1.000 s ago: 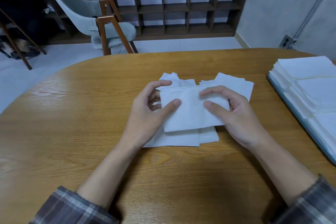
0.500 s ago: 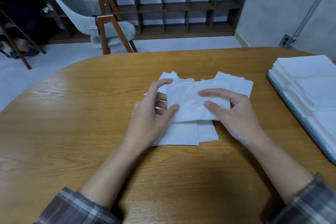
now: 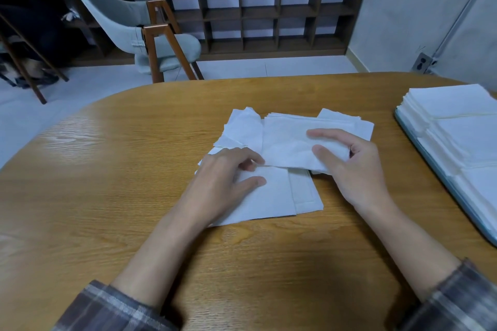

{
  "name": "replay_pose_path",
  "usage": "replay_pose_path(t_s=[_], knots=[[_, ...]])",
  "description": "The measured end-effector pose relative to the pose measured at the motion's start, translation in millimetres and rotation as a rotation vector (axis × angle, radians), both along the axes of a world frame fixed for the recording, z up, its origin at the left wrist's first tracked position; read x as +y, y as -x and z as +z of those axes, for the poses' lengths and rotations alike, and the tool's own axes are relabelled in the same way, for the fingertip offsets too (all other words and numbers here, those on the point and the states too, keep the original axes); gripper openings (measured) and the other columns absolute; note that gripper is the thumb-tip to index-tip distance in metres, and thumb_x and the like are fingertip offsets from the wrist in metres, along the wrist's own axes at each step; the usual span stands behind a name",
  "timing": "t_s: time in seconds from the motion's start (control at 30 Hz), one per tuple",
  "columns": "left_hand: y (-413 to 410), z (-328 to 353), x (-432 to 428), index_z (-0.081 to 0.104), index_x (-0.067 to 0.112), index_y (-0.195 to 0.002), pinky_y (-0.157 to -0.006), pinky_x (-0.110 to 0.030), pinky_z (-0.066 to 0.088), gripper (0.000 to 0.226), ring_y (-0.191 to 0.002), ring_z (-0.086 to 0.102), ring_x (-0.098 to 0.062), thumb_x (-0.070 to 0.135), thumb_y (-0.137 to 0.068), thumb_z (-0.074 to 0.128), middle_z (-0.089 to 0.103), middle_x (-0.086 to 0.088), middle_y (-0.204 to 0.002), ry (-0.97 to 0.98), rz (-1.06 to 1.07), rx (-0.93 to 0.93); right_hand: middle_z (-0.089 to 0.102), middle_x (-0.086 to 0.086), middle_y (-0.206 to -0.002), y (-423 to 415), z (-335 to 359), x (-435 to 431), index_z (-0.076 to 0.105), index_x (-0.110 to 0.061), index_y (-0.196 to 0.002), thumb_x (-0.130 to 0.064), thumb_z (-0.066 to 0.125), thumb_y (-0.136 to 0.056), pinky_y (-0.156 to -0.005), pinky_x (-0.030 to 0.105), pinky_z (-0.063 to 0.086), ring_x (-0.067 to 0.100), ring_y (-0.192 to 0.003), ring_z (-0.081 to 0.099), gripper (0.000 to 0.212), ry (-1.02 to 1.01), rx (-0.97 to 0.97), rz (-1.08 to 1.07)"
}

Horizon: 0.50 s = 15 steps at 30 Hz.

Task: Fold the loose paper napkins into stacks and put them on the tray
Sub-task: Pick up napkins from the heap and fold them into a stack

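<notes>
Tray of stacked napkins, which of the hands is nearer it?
Right. The right hand pinches a folded napkin left of the tray; the left hand rests on loose napkins farther left.

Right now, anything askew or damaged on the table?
Only the loose napkins under the left hand: they lie fanned at mismatched angles, and the far-left napkin has a rumpled, curled corner. The folded napkin pinched by the right hand looks slightly wrinkled. The stacks on the tray sit neat.

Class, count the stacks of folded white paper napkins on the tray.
3: a far stack, a middle stack and a near stack, in a row on the blue-rimmed tray; more may lie out of frame.
</notes>
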<state>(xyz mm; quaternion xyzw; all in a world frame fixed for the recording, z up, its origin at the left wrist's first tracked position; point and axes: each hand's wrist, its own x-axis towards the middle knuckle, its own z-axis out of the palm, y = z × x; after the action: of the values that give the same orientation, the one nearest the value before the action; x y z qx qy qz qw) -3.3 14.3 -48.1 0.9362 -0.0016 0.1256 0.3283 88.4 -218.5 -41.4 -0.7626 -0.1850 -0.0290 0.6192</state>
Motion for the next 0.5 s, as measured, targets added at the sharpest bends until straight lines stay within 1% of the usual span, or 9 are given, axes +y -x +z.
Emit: replay_pose_path(t_s=[0.1,0.17,0.23,0.3,0.37,0.43,0.47,0.5], knots=[[0,1,-2,0.077,0.026,-0.097,-0.084,-0.016,0.042,0.015,-0.096,0.064,0.004,0.027,-0.085,0.087,0.073,0.019,-0.093,0.012,0.007,-0.025,0.075,-0.028,-0.11,1,2,0,0.081,-0.024,-0.108,0.0,0.069,-0.097,-0.091,0.001,0.04,-0.011,-0.114,0.063,0.029,-0.005,-0.013,-0.001],[2,2,-3,0.078,0.025,-0.089,-0.081,-0.015,0.041,0.01,-0.092,0.064,0.002,0.026,-0.085,0.087,0.073,0.02,-0.088,0.021,0.015,-0.034,0.075,-0.028,-0.11,1,2,-1,0.08,-0.024,-0.109,0.0,0.069,-0.097,-0.092,0.001,0.04,-0.011,-0.115,0.062,0.029,-0.002,-0.024,-0.002],[3,3,-3,0.076,0.027,-0.087,-0.083,-0.017,0.043,0.01,-0.093,0.066,0.002,0.027,-0.085,0.087,0.074,0.02,-0.088,0.052,0.018,-0.029,0.075,-0.027,-0.111,2,2,-1,0.08,-0.024,-0.11,0.0,0.068,-0.097,-0.091,0.002,0.04,-0.01,-0.115,0.063,0.029,-0.005,-0.03,0.0],[4,4,-3,0.075,0.027,-0.087,-0.087,-0.022,0.047,0.012,-0.096,0.067,0.001,0.027,-0.085,0.087,0.075,0.02,-0.091,0.078,0.008,-0.042,0.075,-0.026,-0.112,2,3,-1,0.08,-0.024,-0.111,-0.001,0.068,-0.097,-0.092,0.002,0.04,-0.009,-0.116,0.063,0.03,-0.007,-0.033,0.004],[4,6,-4,0.074,0.024,-0.086,-0.093,-0.024,0.047,0.014,-0.103,0.067,0.001,0.024,-0.085,0.088,0.075,0.018,-0.1,0.075,-0.02,-0.088,0.075,-0.026,-0.113,3,3,-1,0.08,-0.024,-0.112,-0.001,0.068,-0.098,-0.092,0.002,0.04,-0.009,-0.117,0.062,0.03,-0.008,-0.033,0.006],[5,8,-4,0.075,0.021,-0.086,-0.097,-0.02,0.045,0.014,-0.112,0.066,-0.001,0.022,-0.084,0.089,0.073,0.015,-0.111,0.08,-0.045,-0.141,0.075,-0.024,-0.114,3,3,-1,0.079,-0.023,-0.113,-0.004,0.068,-0.099,-0.091,0.003,0.041,-0.008,-0.116,0.063,0.026,-0.014,-0.033,0.024],[5,10,-5,0.075,0.02,-0.087,-0.096,-0.019,0.045,0.014,-0.111,0.066,-0.002,0.021,-0.084,0.089,0.073,0.013,-0.111,0.1,-0.053,-0.157,0.076,-0.023,-0.115,3,4,-1,0.079,-0.022,-0.114,-0.008,0.07,-0.099,-0.091,0.004,0.042,-0.007,-0.117,0.063,0.023,-0.021,-0.032,0.045],[6,12,-6,0.075,0.019,-0.087,-0.092,-0.019,0.046,0.013,-0.107,0.068,-0.003,0.02,-0.085,0.088,0.074,0.013,-0.106,0.134,-0.056,-0.165,0.076,-0.021,-0.116,4,5,0,0.079,-0.022,-0.115,-0.015,0.071,-0.1,-0.093,0.005,0.042,-0.005,-0.118,0.064,0.018,-0.026,-0.033,0.075]])
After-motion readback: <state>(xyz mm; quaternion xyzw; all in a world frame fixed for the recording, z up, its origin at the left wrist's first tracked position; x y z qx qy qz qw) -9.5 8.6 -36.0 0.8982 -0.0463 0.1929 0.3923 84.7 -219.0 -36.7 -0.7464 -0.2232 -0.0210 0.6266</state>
